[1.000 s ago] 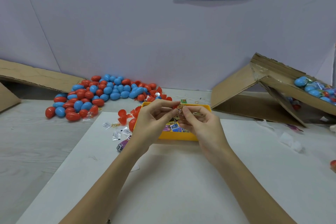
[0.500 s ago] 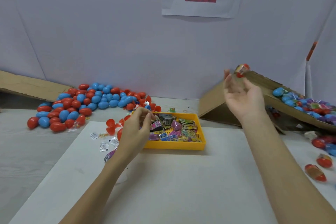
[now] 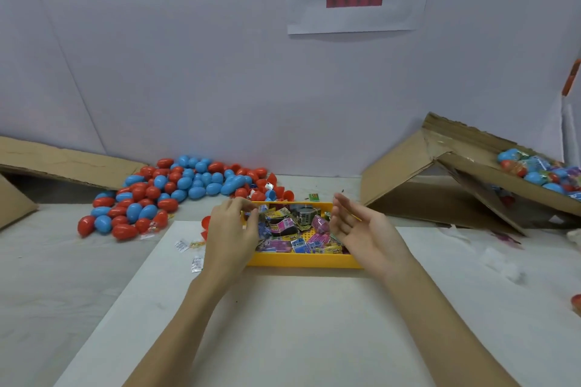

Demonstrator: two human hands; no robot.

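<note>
Yellow tray of printed wrappers sits at 12 o'clock on bench. Left hand curls over its 9 o'clock rim, pinch unclear; right hand spread, empty, at 3 o'clock.

the pale table carries a white sheet, and the yellow tray sits at that sheet's far edge. behind and left of the tray lies a heap of red and blue eggs. small packets lie just left of the tray. a green packet lies just behind the tray, and a tilted cardboard box and white scraps lie to its right.
</note>
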